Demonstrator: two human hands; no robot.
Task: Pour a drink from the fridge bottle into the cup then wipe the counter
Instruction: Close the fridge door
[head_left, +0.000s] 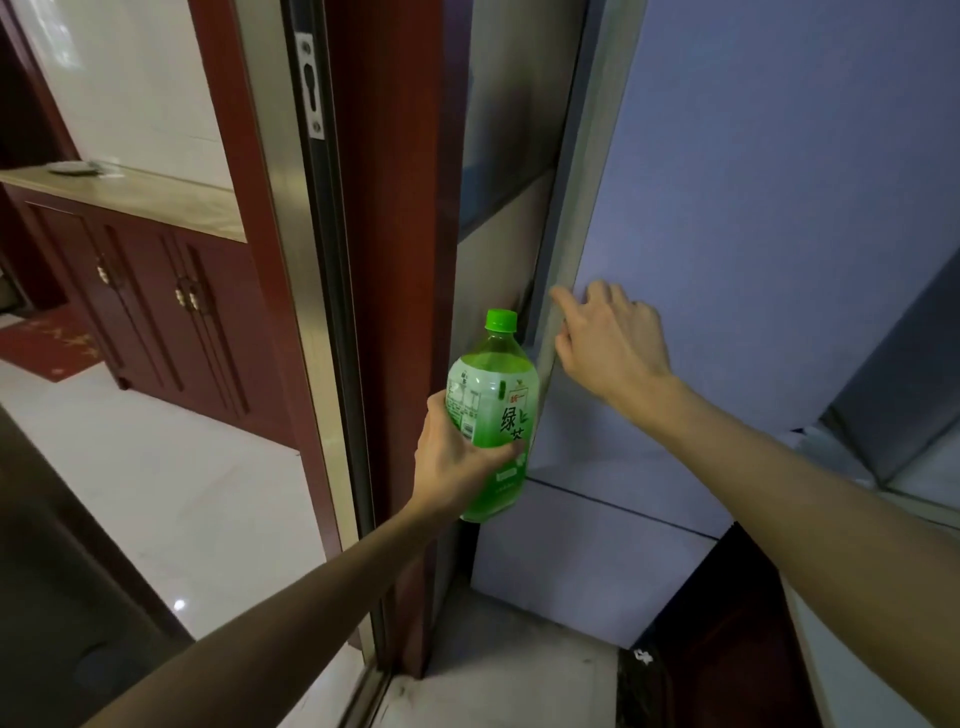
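A green-tea bottle (493, 400) with a green cap and a green-and-white label stands upright in my left hand (457, 457), which grips its lower half. Just right of it my right hand (610, 343) lies flat, fingers spread, against the left edge of the pale blue fridge door (779, 234). That door looks closed. No cup or cloth is in view.
A dark red door frame with a metal sliding track (332, 312) rises just left of the bottle. Beyond it are a red cabinet (156, 291) with a beige top holding a plate, and white floor tiles. A dark counter corner (727, 623) sits at lower right.
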